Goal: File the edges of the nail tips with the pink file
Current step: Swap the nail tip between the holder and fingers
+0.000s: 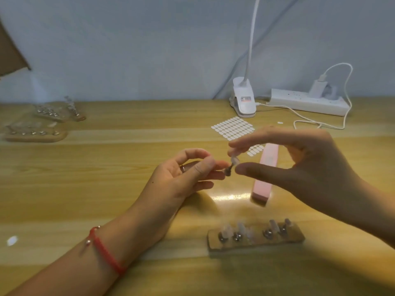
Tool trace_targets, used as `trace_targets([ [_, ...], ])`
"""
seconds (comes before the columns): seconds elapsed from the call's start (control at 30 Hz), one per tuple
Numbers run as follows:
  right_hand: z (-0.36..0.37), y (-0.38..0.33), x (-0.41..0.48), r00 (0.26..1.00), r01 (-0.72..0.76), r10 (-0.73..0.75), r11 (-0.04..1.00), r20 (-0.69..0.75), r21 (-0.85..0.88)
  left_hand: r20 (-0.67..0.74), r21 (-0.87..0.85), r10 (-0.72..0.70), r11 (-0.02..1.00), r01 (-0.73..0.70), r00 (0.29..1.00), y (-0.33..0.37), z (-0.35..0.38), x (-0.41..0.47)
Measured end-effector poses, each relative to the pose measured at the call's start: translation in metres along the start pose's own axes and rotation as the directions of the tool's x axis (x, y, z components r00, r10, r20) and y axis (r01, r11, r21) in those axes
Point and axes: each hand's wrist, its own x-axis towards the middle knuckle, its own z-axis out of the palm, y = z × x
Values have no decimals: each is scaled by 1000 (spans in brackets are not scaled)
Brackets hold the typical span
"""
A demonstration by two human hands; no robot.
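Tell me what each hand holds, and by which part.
The left hand pinches the metal stand by its lower end; the right hand pinches the nail tip on it.

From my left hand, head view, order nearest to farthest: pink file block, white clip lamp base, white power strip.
1. Pink file block, just right of the left hand.
2. White clip lamp base, farther back, right of centre.
3. White power strip, far back right.

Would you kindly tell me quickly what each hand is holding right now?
Left hand: pinching the peg under the nail tip.
Right hand: pinching the nail tip between finger and thumb.
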Motion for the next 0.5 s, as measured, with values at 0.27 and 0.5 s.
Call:
trace_targets([
  [0.27, -17, -6, -31, 997, -56, 58, 997, 52, -52, -79, -33, -44, 999, 41, 996, 0, -2, 0],
  [0.5, -10, -5, -45, 986, -132, 127, 991, 110, 32, -81, -16, -44, 999, 43, 996, 0, -2, 0],
])
